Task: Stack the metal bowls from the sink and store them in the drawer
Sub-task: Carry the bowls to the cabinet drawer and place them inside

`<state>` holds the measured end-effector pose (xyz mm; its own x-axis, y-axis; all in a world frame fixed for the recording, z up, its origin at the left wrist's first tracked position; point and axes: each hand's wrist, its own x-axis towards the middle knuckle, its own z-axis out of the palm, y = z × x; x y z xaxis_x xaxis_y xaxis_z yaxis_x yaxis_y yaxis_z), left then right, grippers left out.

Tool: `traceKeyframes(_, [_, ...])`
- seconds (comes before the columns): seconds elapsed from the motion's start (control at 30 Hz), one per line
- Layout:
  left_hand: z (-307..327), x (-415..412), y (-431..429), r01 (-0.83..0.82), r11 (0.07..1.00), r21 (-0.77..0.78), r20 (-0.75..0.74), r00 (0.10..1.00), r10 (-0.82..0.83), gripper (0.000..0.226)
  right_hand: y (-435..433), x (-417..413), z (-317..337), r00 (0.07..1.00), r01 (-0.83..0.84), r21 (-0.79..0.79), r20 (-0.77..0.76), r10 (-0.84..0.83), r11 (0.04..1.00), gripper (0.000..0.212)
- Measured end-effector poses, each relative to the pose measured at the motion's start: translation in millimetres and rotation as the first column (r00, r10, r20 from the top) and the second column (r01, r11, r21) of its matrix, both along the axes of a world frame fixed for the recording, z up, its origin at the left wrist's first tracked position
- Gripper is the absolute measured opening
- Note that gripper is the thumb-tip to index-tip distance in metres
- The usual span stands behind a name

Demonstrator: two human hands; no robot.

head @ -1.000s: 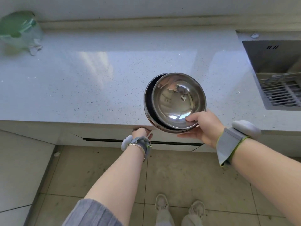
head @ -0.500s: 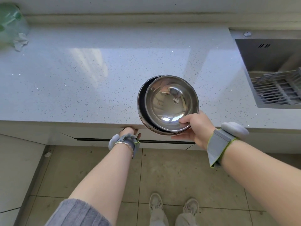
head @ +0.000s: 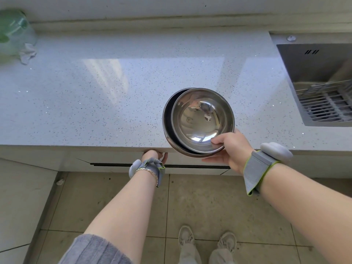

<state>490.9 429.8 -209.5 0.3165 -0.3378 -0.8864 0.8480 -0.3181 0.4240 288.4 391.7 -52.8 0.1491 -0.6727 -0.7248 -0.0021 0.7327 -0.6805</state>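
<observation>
A stack of shiny metal bowls [head: 198, 121], nested one inside another, hovers over the counter's front edge. My right hand [head: 231, 149] grips the stack at its near rim, thumb inside the top bowl and fingers beneath. My left hand [head: 153, 156] reaches under the counter's lip, fingers curled at the top edge of the drawer front [head: 118, 159]; the fingertips are hidden. The drawer looks closed, with a dark gap below its front. The sink [head: 316, 73] lies at the far right.
The speckled white countertop [head: 95, 101] spans the view. A green-tinted glass container [head: 13, 33] with crumpled paper stands at the back left. A wire rack [head: 327, 105] sits in the sink. My feet [head: 205, 242] stand on the tiled floor below.
My right hand and the bowl stack have hardly moved over the counter edge. My left hand stays under the counter lip at the drawer front. The view shifted slightly.
</observation>
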Motion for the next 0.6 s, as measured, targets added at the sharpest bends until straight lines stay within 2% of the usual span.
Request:
traceKeyframes(0.1, [-35, 24, 4, -0.091, 0.995, 0.034, -0.027, 0.995, 0.092, 0.031, 2, -2, 1, 1.0, 0.0, -0.007, 0.001, 0.0, 1.0, 0.044])
traceKeyframes(0.27, [10, 2, 11, 0.054, 0.998, 0.014, 0.008, 0.999, -0.054, 0.026, 6, -8, 3, 1.0, -0.014, -0.017, -0.003, 0.014, 1.0, 0.045])
traceKeyframes(0.47, [18, -5, 20, 0.061, 0.997, 0.045, 0.063, 0.996, -0.063, 0.009, 6, -15, 3, 0.999, -0.036, -0.013, -0.031, 0.036, 0.999, 0.045])
traceKeyframes(0.53, [29, -14, 22, 0.081, 0.992, 0.092, 0.093, 0.992, -0.09, 0.019, 7, -17, 4, 0.999, -0.041, -0.004, -0.03, 0.041, 0.999, 0.045])
traceKeyframes(0.6, [33, -18, 33, 0.076, 0.988, 0.135, 0.076, 0.993, -0.086, 0.043, 8, -18, 4, 0.999, -0.045, -0.002, -0.023, 0.045, 0.999, 0.045])
